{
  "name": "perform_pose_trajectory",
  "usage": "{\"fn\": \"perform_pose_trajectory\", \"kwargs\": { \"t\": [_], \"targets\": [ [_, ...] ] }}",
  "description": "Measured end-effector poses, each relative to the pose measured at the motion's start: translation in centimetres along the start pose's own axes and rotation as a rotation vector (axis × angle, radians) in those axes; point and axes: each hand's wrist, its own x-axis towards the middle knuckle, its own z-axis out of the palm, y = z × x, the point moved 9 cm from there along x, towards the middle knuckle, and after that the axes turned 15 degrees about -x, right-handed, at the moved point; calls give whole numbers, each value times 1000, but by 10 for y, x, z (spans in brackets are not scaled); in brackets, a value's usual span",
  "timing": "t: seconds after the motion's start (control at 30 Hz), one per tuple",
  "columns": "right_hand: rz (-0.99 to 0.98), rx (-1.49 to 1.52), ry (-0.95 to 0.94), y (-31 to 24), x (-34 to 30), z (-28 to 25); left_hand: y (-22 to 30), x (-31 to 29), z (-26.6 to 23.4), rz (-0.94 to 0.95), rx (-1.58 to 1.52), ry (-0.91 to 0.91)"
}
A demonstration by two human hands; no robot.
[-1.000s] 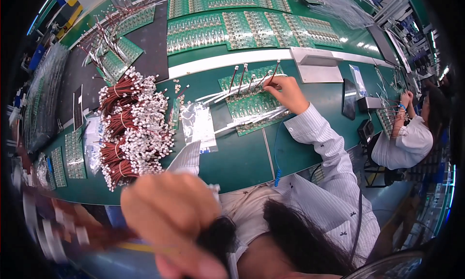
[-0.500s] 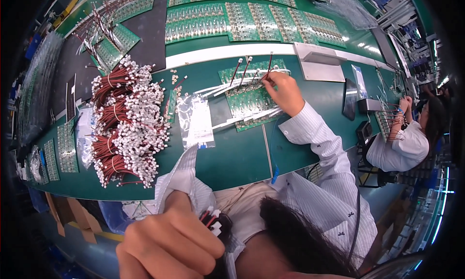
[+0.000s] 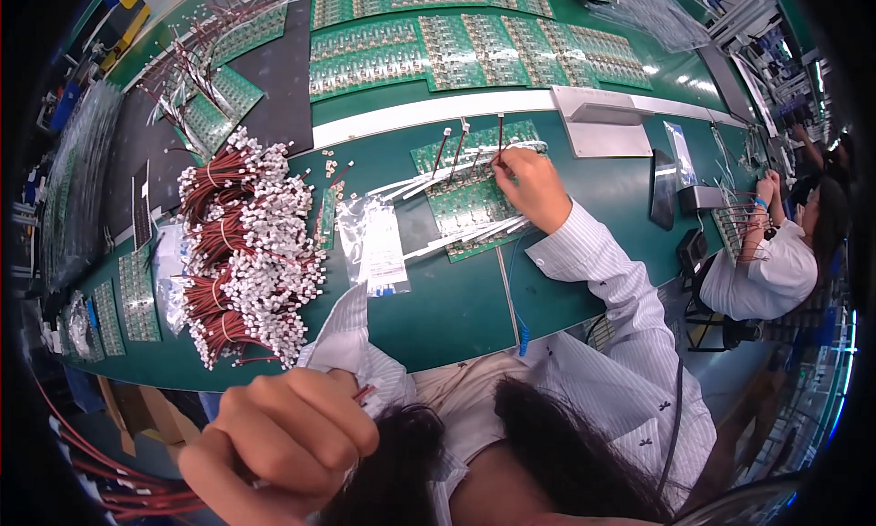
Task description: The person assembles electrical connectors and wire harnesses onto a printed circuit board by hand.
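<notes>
Shifted leftward: our left hand (image 3: pixel 281 442), fisted round red wires (image 3: pixel 363 394). Right hand (image 3: pixel 534 188) pinches dark wire (image 3: pixel 500 134) above green table (image 3: pixel 438 321); bag label (image 3: pixel 387 257) unreadable.

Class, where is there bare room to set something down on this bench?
Free: the green tabletop below the circuit board, right of the plastic bag; also between the metal bracket, right sleeve and phone. Crowded: the left, with wire bundles.
</notes>
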Motion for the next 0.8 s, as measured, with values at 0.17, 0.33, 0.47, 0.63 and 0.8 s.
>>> {"fn": "perform_pose_trajectory", "kwargs": {
  "t": [0.17, 0.33, 0.47, 0.63, 0.8],
  "targets": [
    [-95, 3, -54, -9, 5, 4, 2, 1, -5, -19, -51, -55],
    [-79, -66, -63, -7, 3, 6, 5, 1, -14, 35, -13, -35],
    [-117, -99, 30, -11, 0, 7, -6, 4, -15, -105, 113, -21],
    [-156, -105, 107, -13, -6, 6, -39, 6, -52, -212, 36, 225],
    [-176, -65, 85, -8, -4, 17, -79, 9, -72, -369, -74, 432]
  ]
}}
